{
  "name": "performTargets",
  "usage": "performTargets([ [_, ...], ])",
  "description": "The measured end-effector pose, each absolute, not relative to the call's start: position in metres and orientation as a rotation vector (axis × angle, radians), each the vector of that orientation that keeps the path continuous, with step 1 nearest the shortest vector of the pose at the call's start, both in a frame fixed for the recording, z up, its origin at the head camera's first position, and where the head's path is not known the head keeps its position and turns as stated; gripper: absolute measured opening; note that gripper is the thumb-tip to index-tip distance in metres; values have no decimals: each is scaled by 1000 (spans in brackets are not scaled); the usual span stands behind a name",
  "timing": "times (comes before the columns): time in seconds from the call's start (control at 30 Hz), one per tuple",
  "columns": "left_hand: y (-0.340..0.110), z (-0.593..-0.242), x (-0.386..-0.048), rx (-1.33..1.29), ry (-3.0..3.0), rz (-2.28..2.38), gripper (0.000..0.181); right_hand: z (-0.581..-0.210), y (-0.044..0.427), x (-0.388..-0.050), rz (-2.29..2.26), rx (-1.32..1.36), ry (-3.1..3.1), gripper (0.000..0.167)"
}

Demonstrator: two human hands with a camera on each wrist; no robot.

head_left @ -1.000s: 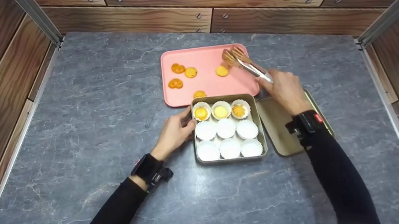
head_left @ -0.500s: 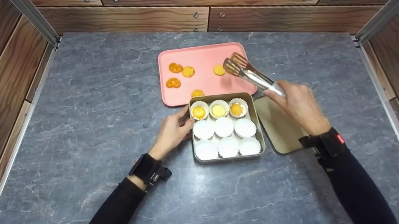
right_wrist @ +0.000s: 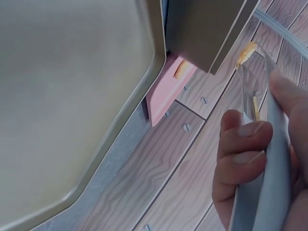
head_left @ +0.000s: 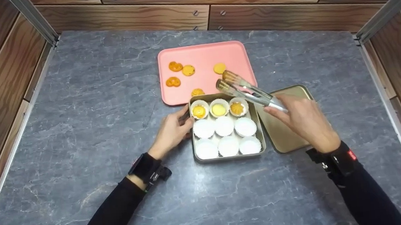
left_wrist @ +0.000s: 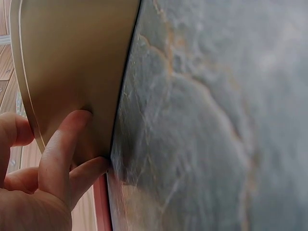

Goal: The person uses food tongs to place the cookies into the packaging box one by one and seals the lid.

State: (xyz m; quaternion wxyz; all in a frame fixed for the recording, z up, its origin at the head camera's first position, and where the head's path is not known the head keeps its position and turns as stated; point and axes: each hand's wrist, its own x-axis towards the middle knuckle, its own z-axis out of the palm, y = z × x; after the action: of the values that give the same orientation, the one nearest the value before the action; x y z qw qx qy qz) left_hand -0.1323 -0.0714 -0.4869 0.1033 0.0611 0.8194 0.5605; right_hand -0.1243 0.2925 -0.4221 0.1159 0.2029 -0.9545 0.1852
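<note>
My right hand [head_left: 305,122] grips metal tongs [head_left: 256,97], their tips over the back edge of the tin [head_left: 261,136]. A golden-brown piece [right_wrist: 247,54] shows by the tips in the right wrist view; whether it is a held cookie, I cannot tell. The left hand [head_left: 171,131] touches the tin's left wall near the back corner, fingertips against the outside. White paper cups [head_left: 224,126] fill the tin. The back row holds a yellow-orange cookie [head_left: 199,111], a pale yellow one [head_left: 218,109] and a golden ridged one [head_left: 236,108]; the other cups look bare.
Behind the tin lies a pink tray [head_left: 203,53] with several cookies, including pretzel shapes [head_left: 173,81] and round ones [head_left: 219,68]. The tin's lid [head_left: 284,134] rests to the right, under my right hand. Wood-patterned panels [head_left: 125,16] border the grey marbled table.
The right hand has drawn the tongs from the tray's far right corner toward me, to above the tin's back edge. The left hand stays at the tin.
</note>
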Motion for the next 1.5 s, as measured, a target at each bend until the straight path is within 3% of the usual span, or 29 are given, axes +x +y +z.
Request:
performTargets([
  [0.7, -73, -484, -134, 85, 2188, 1795, 61, -429, 277, -102, 415, 949, -2801, 33],
  [1.0, -74, -485, -134, 85, 2102, 1863, 60, -434, 271, -104, 393, 1035, -2808, 45],
  [1.5, -74, -487, -133, 68, 2082, 1875, 63, -438, 267, -103, 338, 1008, -2848, 48],
])
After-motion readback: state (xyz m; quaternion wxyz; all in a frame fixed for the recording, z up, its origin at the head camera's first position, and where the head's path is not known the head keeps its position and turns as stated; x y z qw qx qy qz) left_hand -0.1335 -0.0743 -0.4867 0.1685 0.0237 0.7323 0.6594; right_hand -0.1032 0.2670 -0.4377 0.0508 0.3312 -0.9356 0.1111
